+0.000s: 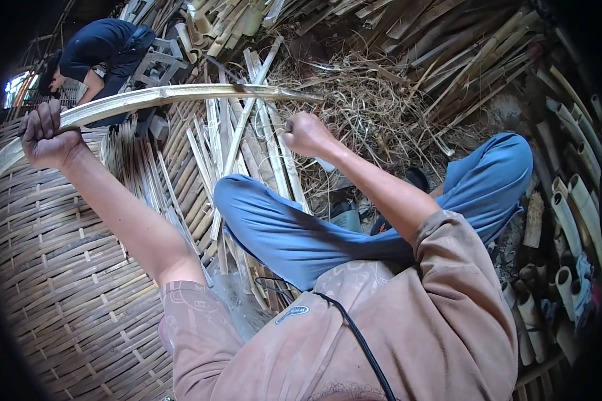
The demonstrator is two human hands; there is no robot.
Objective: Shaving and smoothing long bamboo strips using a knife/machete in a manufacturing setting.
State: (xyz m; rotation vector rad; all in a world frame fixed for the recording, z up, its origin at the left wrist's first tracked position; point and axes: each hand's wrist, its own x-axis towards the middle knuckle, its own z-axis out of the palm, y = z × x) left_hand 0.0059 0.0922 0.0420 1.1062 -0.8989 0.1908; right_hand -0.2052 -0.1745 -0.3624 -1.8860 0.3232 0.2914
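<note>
Visibly jointed, pale bamboo strip point(194, 92)

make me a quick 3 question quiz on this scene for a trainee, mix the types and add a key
1. Which grip is closed around the long pale strip?
2. True or false: the co-worker in dark clothes is standing upright.
3. Fill in: the hollow tubes lie along the picture's ____ edge.

Key:
1. The left grip.
2. False; the co-worker is bent forward.
3. Right.
</note>
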